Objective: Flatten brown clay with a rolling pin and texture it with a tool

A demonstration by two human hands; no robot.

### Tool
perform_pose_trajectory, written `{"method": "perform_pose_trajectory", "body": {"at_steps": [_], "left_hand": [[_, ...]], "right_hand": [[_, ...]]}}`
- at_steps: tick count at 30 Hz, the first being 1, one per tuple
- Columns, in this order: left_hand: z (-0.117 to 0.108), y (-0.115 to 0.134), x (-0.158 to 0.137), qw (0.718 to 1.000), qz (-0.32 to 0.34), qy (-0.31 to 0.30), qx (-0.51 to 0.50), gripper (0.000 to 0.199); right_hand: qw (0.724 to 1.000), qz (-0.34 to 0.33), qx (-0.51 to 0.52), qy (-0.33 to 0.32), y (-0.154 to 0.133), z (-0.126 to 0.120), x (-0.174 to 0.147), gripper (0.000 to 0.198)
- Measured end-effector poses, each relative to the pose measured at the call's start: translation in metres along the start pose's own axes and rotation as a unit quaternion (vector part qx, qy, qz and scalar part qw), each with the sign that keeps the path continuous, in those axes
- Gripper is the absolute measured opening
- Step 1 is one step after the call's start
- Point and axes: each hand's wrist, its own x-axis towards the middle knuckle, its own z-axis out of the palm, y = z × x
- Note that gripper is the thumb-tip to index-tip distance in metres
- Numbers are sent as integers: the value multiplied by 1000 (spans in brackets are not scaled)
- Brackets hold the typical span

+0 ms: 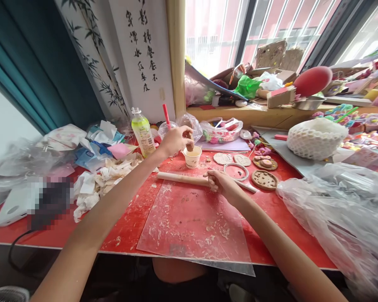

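Observation:
My left hand [174, 141] is pinched on a lump of brown clay [190, 142], held right over the mouth of a small white paper cup [192, 157]. Lower and to the right, my right hand [222, 183] is closed beside the end of a pale rolling pin [182, 179]. What its curled fingers hold, if anything, is hidden. A clear plastic sheet [192, 222] dotted with clay crumbs lies below both hands. Behind the right hand are a pale ring [236, 171], a round clay disc with dark spots [264, 179] and a decorated clay disc [265, 162].
Crumpled tissues [110, 176] and a green-labelled bottle [142, 132] stand on the left of the red table [126, 226]. Plastic bags [330, 209] cover the right side. A white foam-netted object [316, 137] sits behind them. Craft clutter fills the window sill [248, 113].

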Motion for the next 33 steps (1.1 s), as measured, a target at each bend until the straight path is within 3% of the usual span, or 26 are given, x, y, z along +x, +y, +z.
{"method": "perform_pose_trajectory", "body": {"at_steps": [6,13,22,33], "left_hand": [[19,-17,16,997,2,-36,68,20],[33,-18,21,986,17,-90,143,21],[31,-17,21,973,9,-123,193,27],[28,-10,19,976,45,-110,183,24]], "right_hand": [[1000,-4,-9,-7,0,4,1,16],[1000,-19,-17,-14,0,4,1,16],[1000,-12,-23,-14,-2,5,1,17],[999,-16,-26,-14,-8,6,-4,17]]}}
